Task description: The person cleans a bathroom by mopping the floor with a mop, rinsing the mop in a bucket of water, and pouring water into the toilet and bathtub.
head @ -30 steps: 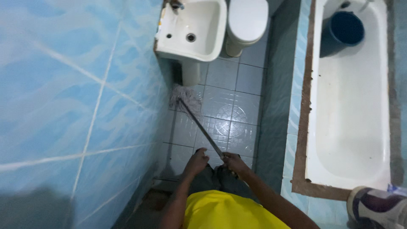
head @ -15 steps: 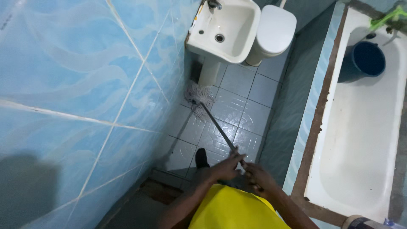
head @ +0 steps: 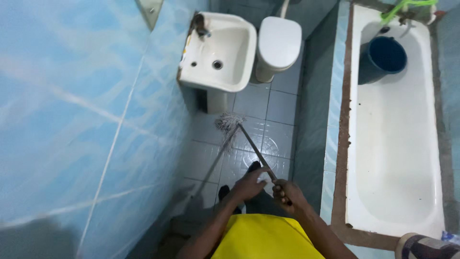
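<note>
While both hands [head: 268,187] grip the mop [head: 229,122], sink pedestal [head: 216,100] blocks ahead.

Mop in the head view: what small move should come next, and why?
Probably a short pull of the mop head back along the floor toward the feet. Both the left hand and right hand grip the handle, and the head sits just in front of the sink pedestal, so the tiles nearer the person look like the open stretch to cover.

White sink [head: 220,50] on blue tiled wall [head: 81,120], toilet [head: 279,41] adj. Bathtub [head: 397,144] at right w/ blue bucket [head: 383,58] inside; green hose [head: 405,7] above.
</note>
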